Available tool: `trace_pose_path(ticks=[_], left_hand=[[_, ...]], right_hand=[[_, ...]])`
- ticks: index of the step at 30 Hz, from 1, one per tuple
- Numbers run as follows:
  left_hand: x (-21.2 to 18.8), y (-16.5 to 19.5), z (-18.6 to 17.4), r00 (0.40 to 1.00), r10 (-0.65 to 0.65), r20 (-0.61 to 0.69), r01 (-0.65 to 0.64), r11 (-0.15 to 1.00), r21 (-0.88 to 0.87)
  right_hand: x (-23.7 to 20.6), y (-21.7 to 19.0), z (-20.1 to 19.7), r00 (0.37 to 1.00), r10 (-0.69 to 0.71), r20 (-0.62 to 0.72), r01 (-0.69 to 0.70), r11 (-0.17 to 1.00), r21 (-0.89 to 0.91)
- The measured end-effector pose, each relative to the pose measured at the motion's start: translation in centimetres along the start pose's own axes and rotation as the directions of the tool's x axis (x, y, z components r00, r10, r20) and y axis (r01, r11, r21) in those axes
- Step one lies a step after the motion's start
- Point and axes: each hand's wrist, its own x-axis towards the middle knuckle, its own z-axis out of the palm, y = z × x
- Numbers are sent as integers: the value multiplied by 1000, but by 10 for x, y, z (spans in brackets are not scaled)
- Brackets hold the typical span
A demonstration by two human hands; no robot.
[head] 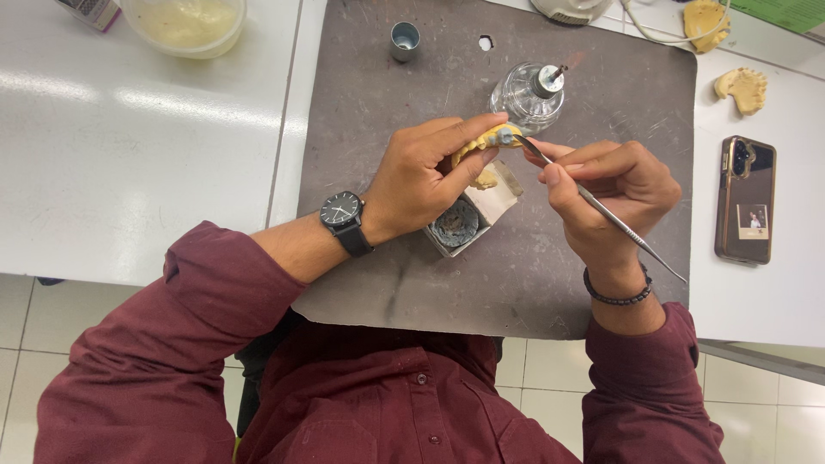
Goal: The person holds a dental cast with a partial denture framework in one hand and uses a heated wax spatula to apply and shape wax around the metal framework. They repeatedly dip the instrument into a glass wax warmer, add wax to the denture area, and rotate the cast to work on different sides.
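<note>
My left hand (425, 176) grips a yellow plaster dental cast (494, 139) over the dark grey work mat (601, 112). My right hand (614, 189) holds a thin metal carving tool (619, 225) like a pen. The tool's tip touches a grey patch on the cast's top. A small open cardboard box (473, 219) with a dark round lump inside lies just under my left hand. I wear a black wristwatch (341, 213) on the left wrist and a black bead bracelet (617, 296) on the right.
A glass spirit lamp (526, 94) stands just beyond the cast. A small metal cup (405, 39) sits at the mat's far edge. A plastic bowl (185, 26) of pale mix is far left. A phone (744, 199) and two more yellow casts (744, 88) lie right.
</note>
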Motion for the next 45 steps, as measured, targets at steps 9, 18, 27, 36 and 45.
trace_pose_path(ticks=[9, 18, 27, 36, 45], left_hand=[[1, -1, 0, 1000, -2, 5, 2, 1000, -1], [1, -1, 0, 1000, -6, 3, 6, 1000, -10], [1, 1, -1, 1000, -9, 6, 9, 1000, -14], [-1, 0, -1, 1000, -28, -3, 28, 1000, -1], [1, 2, -2, 1000, -23, -9, 23, 1000, -10]], right_hand=[[3, -1, 1, 1000, 10, 0, -10, 1000, -14], [3, -2, 1, 1000, 1, 10, -1, 1000, -18], [4, -3, 2, 1000, 4, 8, -4, 1000, -12], [12, 21, -16, 965, 106, -238, -130, 988, -88], [19, 44, -19, 986, 80, -143, -113, 963, -243]])
